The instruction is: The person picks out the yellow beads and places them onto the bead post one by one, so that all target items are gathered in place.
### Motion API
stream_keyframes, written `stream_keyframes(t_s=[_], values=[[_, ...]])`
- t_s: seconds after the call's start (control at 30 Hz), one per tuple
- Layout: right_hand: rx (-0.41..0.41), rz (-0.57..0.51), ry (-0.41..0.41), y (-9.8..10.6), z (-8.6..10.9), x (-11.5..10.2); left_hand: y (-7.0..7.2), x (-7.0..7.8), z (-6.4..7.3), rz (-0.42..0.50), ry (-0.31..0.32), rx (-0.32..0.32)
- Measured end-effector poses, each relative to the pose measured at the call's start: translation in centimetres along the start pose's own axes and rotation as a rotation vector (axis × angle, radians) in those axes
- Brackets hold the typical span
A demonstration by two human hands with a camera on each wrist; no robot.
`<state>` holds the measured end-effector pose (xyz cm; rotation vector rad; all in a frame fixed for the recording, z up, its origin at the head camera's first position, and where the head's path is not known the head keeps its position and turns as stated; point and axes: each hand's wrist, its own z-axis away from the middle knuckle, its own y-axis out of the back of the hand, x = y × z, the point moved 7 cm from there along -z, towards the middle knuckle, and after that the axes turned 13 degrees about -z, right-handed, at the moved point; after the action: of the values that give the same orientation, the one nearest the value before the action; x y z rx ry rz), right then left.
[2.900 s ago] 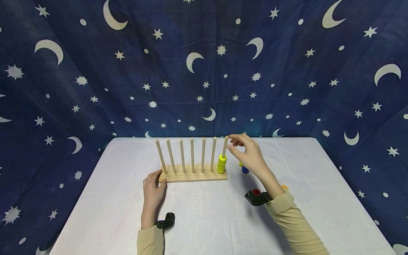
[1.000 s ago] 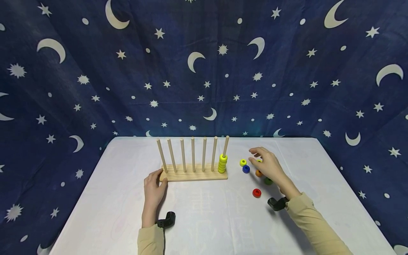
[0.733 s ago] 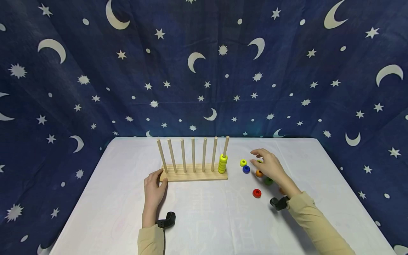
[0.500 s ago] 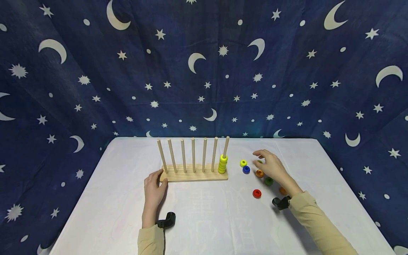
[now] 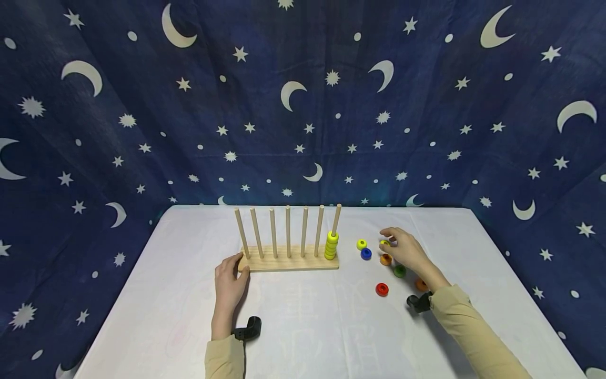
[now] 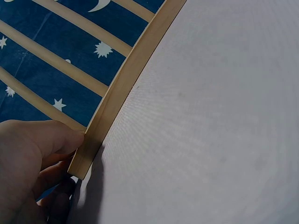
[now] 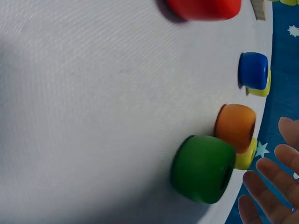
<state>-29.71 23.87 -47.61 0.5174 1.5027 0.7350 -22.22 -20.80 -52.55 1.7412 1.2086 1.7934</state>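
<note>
My left hand (image 5: 230, 287) grips the left end of a wooden peg stand (image 5: 289, 265), thumb in front and fingers behind; in the left wrist view the thumb rests against the end of the base (image 6: 117, 93). Several yellow beads (image 5: 331, 246) are stacked on the stand's rightmost peg, while the other pegs are bare. To the right, my right hand (image 5: 407, 251) hovers with parted fingers around a yellow bead (image 5: 385, 242) that it partly hides. The right wrist view shows the fingers (image 7: 271, 191) spread, apart from the beads, holding nothing.
Loose beads lie right of the stand: another yellow one (image 5: 362, 243), a blue one (image 5: 366, 254), an orange one (image 5: 385, 259), a green one (image 5: 400, 271), a red one (image 5: 382, 289) and a second orange one (image 5: 421, 285). A star-patterned cloth (image 5: 265, 173) hangs behind the white table (image 5: 303, 326).
My right hand has left the top of the rightmost peg and moved right and down to the loose beads, then slightly further right. The left hand stays on the stand.
</note>
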Motion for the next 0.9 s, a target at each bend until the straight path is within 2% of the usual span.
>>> stream_keyframes(t_s=[0.4, 0.9], values=[[-0.015, -0.021, -0.040, -0.3, -0.2, 1.7, 0.0, 0.1, 0.1, 0.003, -0.006, 0.005], [-0.021, -0.034, -0.070, -0.9, -0.7, 2.6, 0.0, 0.1, 0.1, 0.004, -0.001, 0.001]])
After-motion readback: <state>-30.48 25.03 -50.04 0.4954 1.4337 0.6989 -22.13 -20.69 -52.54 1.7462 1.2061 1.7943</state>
